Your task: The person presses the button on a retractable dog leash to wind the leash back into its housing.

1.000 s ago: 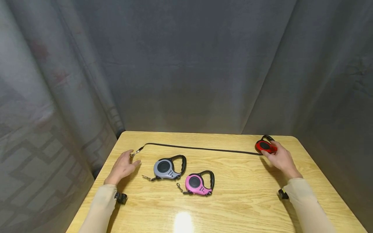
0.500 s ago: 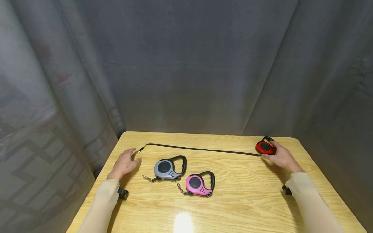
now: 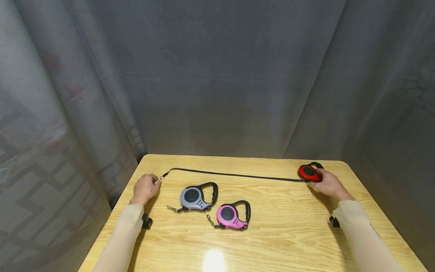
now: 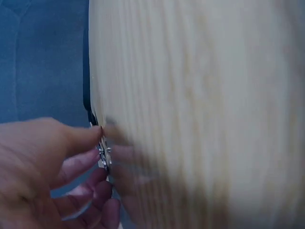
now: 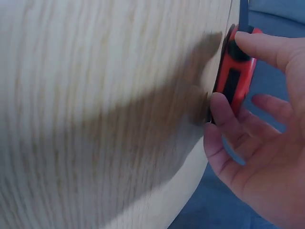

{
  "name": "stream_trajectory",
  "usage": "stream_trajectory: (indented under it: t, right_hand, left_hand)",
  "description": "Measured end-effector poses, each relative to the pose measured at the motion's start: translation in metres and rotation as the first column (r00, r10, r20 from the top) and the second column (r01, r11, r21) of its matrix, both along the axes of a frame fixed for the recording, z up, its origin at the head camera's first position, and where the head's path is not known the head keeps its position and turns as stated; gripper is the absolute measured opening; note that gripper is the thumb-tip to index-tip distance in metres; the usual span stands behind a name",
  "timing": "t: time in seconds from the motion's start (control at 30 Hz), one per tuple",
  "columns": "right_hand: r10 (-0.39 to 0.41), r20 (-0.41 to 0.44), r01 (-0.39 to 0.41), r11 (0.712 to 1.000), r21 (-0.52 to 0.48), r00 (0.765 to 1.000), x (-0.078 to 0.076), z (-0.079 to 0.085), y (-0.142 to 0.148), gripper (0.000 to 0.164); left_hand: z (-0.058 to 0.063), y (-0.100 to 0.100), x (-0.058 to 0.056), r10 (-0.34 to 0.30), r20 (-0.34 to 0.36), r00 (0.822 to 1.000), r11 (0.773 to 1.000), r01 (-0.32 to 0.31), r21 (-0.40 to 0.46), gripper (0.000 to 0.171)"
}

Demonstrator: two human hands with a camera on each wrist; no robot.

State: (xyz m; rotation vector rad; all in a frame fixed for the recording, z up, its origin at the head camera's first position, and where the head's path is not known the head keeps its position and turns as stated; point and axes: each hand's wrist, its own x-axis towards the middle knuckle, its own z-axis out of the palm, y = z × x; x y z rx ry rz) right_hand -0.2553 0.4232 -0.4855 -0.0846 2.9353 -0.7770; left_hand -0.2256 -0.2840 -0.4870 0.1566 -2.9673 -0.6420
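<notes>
A red retractable dog leash (image 3: 307,173) lies at the back right of the table, its black strap (image 3: 234,174) drawn out in a long line to the left. At the strap's far end, my left hand (image 3: 144,189) pinches the metal snap clip (image 4: 106,155) between thumb and fingers, low over the wood. My right hand (image 3: 330,186) grips the red leash's casing (image 5: 236,71); in the right wrist view the thumb presses by the strap outlet and the fingers curl at the other side. The hand hides part of the handle.
Between the hands, nearer the person, lie a grey retractable leash (image 3: 191,195) and a pink one (image 3: 227,213), both with short clips pointing left. The wooden table (image 3: 278,241) ends at a grey curtain (image 3: 217,83) behind.
The left fingers, spread beside the clip before, have closed on it. The right hand's grip has settled, and the red leash has turned slightly, its handle tilting to the right.
</notes>
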Motion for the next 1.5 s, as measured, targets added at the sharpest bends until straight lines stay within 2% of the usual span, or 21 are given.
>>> stream_trajectory:
  t: [0.17, 0.47, 0.6, 0.73, 0.83, 0.97, 1.13, 1.27, 1.37, 1.5]
  right_hand:
    - [-0.038, 0.038, 0.038, 0.999, -0.003, 0.999, 0.004, -0.004, 0.001, 0.095]
    - [-0.078, -0.011, 0.078, 0.995, 0.056, 0.997, 0.011, -0.007, 0.001, 0.083]
    - [-0.075, -0.067, 0.081, 0.991, 0.104, 0.995, 0.013, -0.01, 0.0, 0.07]
    - [-0.081, -0.14, 0.101, 0.985, 0.143, 0.987, 0.014, -0.013, -0.001, 0.058]
    - [-0.079, -0.22, 0.118, 0.979, 0.168, 0.972, 0.016, -0.016, -0.003, 0.054]
    - [-0.071, -0.307, 0.132, 0.975, 0.18, 0.949, 0.018, -0.017, -0.007, 0.055]
    - [-0.052, -0.315, 0.105, 0.982, 0.154, 0.948, 0.019, -0.016, -0.009, 0.058]
    - [-0.052, -0.291, 0.082, 0.993, 0.09, 0.955, 0.019, -0.013, -0.01, 0.058]
    - [-0.07, -0.28, 0.083, 0.996, 0.032, 0.957, 0.02, -0.011, -0.011, 0.054]
    - [-0.094, -0.264, 0.086, 0.996, -0.038, 0.96, 0.023, -0.009, -0.013, 0.048]
  left_hand:
    - [-0.003, -0.001, 0.002, 0.08, 0.043, 0.996, 0.996, -0.081, 0.031, 0.02]
    - [0.0, -0.007, 0.006, 0.07, 0.095, 0.993, 0.996, -0.074, 0.042, 0.021]
    - [0.002, -0.01, 0.009, 0.042, 0.107, 0.993, 0.999, -0.045, 0.026, 0.024]
    - [0.003, -0.012, 0.01, 0.01, 0.144, 0.99, 1.0, -0.013, 0.018, 0.036]
    - [0.005, -0.012, 0.012, -0.008, 0.171, 0.985, 1.0, 0.005, 0.021, 0.042]
    - [0.007, -0.012, 0.014, -0.017, 0.186, 0.982, 1.0, 0.016, 0.011, 0.042]
    - [0.011, -0.012, 0.014, -0.031, 0.213, 0.976, 0.999, 0.035, -0.015, 0.034]
    - [0.012, -0.012, 0.014, -0.033, 0.237, 0.971, 0.999, 0.041, -0.026, 0.038]
    - [0.01, -0.013, 0.014, -0.034, 0.232, 0.972, 0.999, 0.042, -0.029, 0.039]
    - [0.008, -0.014, 0.016, -0.042, 0.194, 0.98, 0.999, 0.047, -0.018, 0.032]
